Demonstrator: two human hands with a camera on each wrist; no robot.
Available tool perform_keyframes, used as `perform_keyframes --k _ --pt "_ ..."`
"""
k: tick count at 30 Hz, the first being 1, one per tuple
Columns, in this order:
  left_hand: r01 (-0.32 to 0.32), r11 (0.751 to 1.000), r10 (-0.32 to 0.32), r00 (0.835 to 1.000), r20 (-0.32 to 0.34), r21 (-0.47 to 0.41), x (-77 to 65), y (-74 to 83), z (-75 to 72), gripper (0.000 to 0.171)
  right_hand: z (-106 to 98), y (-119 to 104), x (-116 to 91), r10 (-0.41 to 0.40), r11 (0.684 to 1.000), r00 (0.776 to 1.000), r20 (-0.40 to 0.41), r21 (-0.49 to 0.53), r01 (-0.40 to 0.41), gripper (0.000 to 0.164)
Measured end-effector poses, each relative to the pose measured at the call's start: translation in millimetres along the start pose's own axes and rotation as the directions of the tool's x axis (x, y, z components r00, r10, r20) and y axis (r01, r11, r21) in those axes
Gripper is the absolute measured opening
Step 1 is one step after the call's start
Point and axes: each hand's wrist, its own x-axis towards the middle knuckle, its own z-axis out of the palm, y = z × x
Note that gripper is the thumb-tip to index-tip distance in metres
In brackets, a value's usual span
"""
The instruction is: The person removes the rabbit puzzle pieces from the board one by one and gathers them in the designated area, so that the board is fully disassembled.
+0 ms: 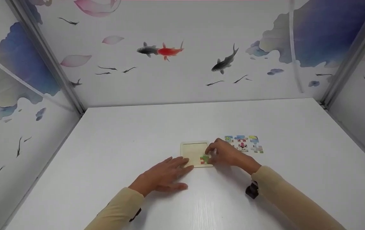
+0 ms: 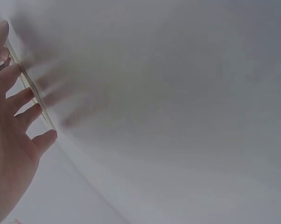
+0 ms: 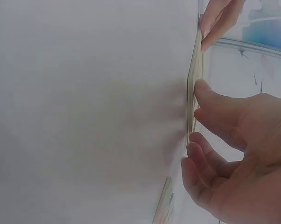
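A shallow wooden puzzle tray (image 1: 194,142) lies flat on the white table. In its lower right corner sits a puzzle piece (image 1: 204,159) coloured green and orange. My left hand (image 1: 168,174) lies with spread fingers at the tray's lower left corner, fingertips resting on the rim. At the right rim, my right hand (image 1: 225,153) touches the tray beside the piece with thumb and bent fingers. The right wrist view shows those fingertips (image 3: 202,86) along the tray edge (image 3: 193,74), with no piece visible between them. The right hand partly covers that side of the tray.
Several loose puzzle pieces (image 1: 242,146) lie in rows just right of the tray, some partly behind the right hand. White walls (image 1: 176,83) printed with fish and petals enclose the table (image 1: 122,134) at the back and both sides.
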Motion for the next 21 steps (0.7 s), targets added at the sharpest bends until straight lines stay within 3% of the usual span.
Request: perform_keyframes --k 4,9,16,21 --pt "0.01 0.999 -0.01 1.0 0.001 -0.031 0.7 0.5 0.4 0.072 0.7 -1.1 -1.0 0.0 1.0 1.0 0.006 0.006 0.0 0.019" --pt "0.011 1.0 -0.011 1.0 -0.012 -0.004 2.6 1.7 -3.8 0.071 0.7 -6.3 -1.0 -0.003 1.0 1.0 0.024 0.016 0.002 0.014" --pt "0.001 1.0 0.0 0.999 -0.036 0.025 2.6 3.1 -5.5 0.068 4.4 -11.7 -2.1 -0.014 0.999 1.0 0.028 -0.031 0.015 0.039" --pt "-0.001 1.0 0.001 0.999 -0.04 0.008 2.1 3.1 -5.1 0.069 4.1 -13.5 -1.0 -0.003 0.999 0.999 0.034 -0.033 0.004 0.032"
